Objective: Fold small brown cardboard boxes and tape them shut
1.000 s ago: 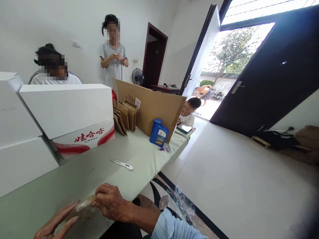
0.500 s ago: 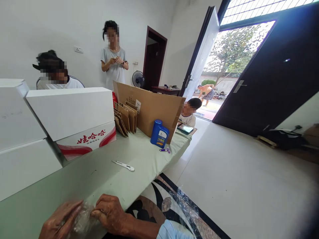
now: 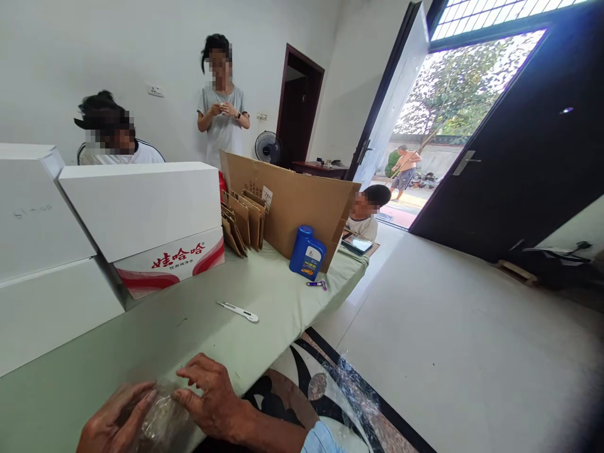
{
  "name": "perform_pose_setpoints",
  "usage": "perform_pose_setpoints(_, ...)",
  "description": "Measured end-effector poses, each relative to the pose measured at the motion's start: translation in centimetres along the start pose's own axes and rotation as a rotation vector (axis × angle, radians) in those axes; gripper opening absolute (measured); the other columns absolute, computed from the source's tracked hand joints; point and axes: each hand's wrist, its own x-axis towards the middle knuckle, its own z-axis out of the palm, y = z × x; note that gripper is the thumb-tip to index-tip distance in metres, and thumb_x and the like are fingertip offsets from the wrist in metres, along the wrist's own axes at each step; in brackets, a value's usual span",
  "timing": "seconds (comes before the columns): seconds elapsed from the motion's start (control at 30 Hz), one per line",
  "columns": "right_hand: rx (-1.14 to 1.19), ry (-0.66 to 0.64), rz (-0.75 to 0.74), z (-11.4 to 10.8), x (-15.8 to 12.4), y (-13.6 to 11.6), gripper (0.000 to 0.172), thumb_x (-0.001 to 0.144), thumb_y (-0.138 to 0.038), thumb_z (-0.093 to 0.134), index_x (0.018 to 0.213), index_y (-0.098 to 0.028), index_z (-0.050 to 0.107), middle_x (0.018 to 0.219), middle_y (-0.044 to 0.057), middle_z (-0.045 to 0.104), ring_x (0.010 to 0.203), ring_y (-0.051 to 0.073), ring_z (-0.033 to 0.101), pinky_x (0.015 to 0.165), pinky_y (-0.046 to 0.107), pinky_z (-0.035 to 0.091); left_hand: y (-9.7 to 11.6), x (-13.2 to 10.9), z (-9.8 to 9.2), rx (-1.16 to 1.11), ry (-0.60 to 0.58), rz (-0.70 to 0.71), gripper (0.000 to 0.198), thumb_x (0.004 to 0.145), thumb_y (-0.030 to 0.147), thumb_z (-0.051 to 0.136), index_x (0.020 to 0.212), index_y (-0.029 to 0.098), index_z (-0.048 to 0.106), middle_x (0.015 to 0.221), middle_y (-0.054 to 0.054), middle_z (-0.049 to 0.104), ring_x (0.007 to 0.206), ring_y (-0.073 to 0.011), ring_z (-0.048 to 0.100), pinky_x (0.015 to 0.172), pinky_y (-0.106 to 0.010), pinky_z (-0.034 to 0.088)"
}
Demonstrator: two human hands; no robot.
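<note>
At the bottom left, my left hand point(image 3: 116, 420) is closed on a crumpled clear plastic wrap point(image 3: 163, 420), holding it over the green-covered table point(image 3: 189, 340). Beside the wrap's right edge is my right hand point(image 3: 210, 393), with thumb and fingers spread apart. What lies inside the wrap is too unclear to name. A white craft knife point(image 3: 240, 311) rests on the cloth beyond my hands, its blade pointing left.
White boxes point(image 3: 141, 204) stand at the left. Folded brown cardboard point(image 3: 248, 220), a large cardboard panel point(image 3: 292, 198), blue bottles point(image 3: 307, 255) and a small purple item point(image 3: 317, 285) stand or lie farther back. People are beyond the table.
My right hand's fingers have opened from a pinch at the plastic wrap. My left hand stays on it. The view has shifted slightly; the person outdoors stands more upright.
</note>
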Motion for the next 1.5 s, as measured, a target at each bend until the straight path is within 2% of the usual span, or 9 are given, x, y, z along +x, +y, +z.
perform_pose_setpoints(0.13,0.049,-0.016,0.054,0.7,1.4,-0.8,0.032,0.109,-0.043,0.058,0.107,-0.018,0.077,0.094,0.007,0.076,0.088,0.018,0.071,0.080,0.026,0.057,-0.9,-0.2,0.8,-0.091,0.015,-0.097,0.073,0.067,0.079,0.081,0.114,0.023,0.079,0.111,-0.008,0.084,0.099,-0.0318,0.082,0.070,-0.028,0.070)
perform_pose_setpoints(0.27,0.077,-0.029,0.128,1.6,1.6,0.2,0.019,0.102,-0.032,0.066,0.095,-0.020,0.079,0.090,0.005,0.077,0.085,0.017,0.071,0.080,0.025,0.056,-2.6,-0.7,1.6,-0.196,0.045,-0.200,0.086,0.072,0.077,0.079,0.136,0.020,0.064,0.127,-0.013,0.079,0.116,-0.0354,0.077,0.079,-0.035,0.070)
perform_pose_setpoints(0.43,0.199,0.025,0.221,0.8,1.8,0.2,0.024,0.100,-0.033,0.063,0.087,-0.019,0.078,0.081,0.004,0.073,0.076,0.017,0.067,0.073,0.027,0.053,0.2,-2.5,2.8,-0.014,0.119,-0.089,0.075,0.068,0.071,0.082,0.118,0.016,0.071,0.111,-0.013,0.080,0.105,-0.0361,0.078,0.087,-0.044,0.067)
perform_pose_setpoints(0.57,0.371,0.019,0.337,-0.8,3.0,-0.6,0.022,0.099,-0.033,0.063,0.086,-0.020,0.076,0.084,0.003,0.071,0.077,0.016,0.064,0.071,0.027,0.050,4.0,-2.6,3.1,-0.030,0.115,-0.021,0.061,0.075,0.058,0.082,0.117,0.015,0.070,0.109,-0.011,0.077,0.099,-0.0269,0.073,0.092,-0.040,0.060)
perform_pose_setpoints(0.67,0.443,0.014,0.356,-1.3,3.8,-0.9,0.019,0.097,-0.033,0.066,0.085,-0.021,0.075,0.084,0.003,0.069,0.079,0.017,0.063,0.072,0.027,0.049,5.1,-2.3,2.9,-0.071,0.069,-0.029,0.056,0.077,0.048,0.081,0.121,0.016,0.068,0.107,-0.008,0.076,0.096,-0.0224,0.070,0.089,-0.035,0.057)
perform_pose_setpoints(0.9,0.608,-0.071,0.542,-1.7,4.0,-0.3,0.032,0.090,-0.047,0.072,0.074,-0.020,0.068,0.080,0.002,0.061,0.075,0.017,0.053,0.070,0.029,0.043,5.8,-2.2,2.7,-0.096,0.025,-0.006,0.048,0.079,0.037,0.079,0.121,0.015,0.068,0.103,-0.007,0.074,0.093,-0.0216,0.067,0.079,-0.030,0.053)
perform_pose_setpoints(1.23,0.807,-0.219,0.693,-1.1,4.2,1.8,0.054,0.076,-0.071,0.080,0.076,-0.020,0.063,0.074,0.003,0.064,0.063,0.015,0.053,0.058,0.027,0.047,6.0,-1.7,2.3,0.062,-0.011,0.148,0.036,0.080,0.026,0.078,0.115,0.020,0.071,0.105,-0.005,0.074,0.095,-0.0213,0.068,0.091,-0.033,0.052)
perform_pose_setpoints(1.4,0.734,-0.200,0.649,-1.4,4.1,1.9,0.045,0.079,-0.062,0.082,0.075,-0.020,0.066,0.067,0.000,0.059,0.059,0.015,0.050,0.056,0.026,0.042,5.6,-1.6,2.5,0.078,-0.007,0.158,0.036,0.080,0.026,0.079,0.115,0.020,0.070,0.102,-0.004,0.073,0.091,-0.0204,0.067,0.087,-0.032,0.052)
perform_pose_setpoints(1.5,0.635,-0.145,0.563,-1.8,3.9,1.2,0.036,0.088,-0.051,0.078,0.073,-0.020,0.069,0.074,0.002,0.062,0.069,0.017,0.055,0.067,0.030,0.046,5.4,-1.5,2.5,0.066,-0.007,0.145,0.038,0.081,0.028,0.079,0.117,0.020,0.069,0.105,-0.005,0.074,0.094,-0.0212,0.068,0.089,-0.033,0.053)
